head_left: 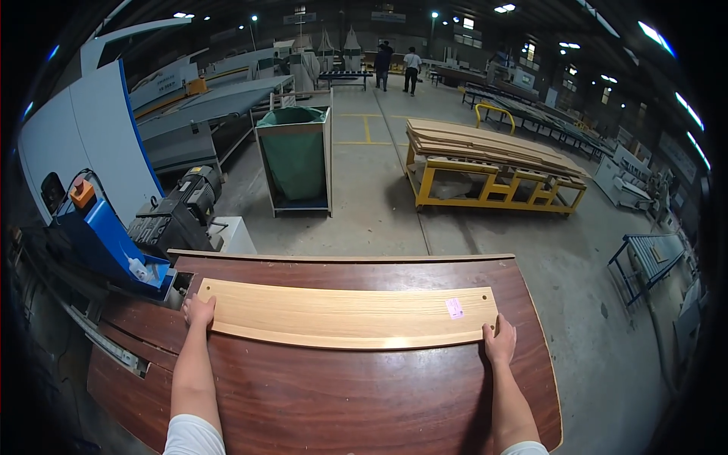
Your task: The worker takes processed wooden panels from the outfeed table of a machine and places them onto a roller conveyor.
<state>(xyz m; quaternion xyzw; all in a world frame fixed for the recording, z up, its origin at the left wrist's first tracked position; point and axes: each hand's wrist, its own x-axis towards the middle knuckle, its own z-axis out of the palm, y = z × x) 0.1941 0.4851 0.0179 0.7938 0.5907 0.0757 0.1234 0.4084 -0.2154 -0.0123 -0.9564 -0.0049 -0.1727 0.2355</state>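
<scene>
- A long, pale, smooth-grained wooden panel [345, 312] with a small pink sticker [454, 308] lies flat on a glossy dark reddish-brown board stack [356, 394].
- Left hand [199, 310] clasps the panel's left end; right hand [500, 339] grips its right near corner.
- Beyond, on the grey concrete floor [364, 205]: a green-lined bin [294, 158] and a yellow steel rack [493, 189] of boards.

Long pale wood panel [345, 315] lying flat, seemingly pink-labelled.

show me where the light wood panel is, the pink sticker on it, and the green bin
light wood panel [341, 312], head view, middle of its top face
pink sticker [454, 308], head view, centre of the sticker
green bin [294, 163], head view, front of the green liner
</scene>
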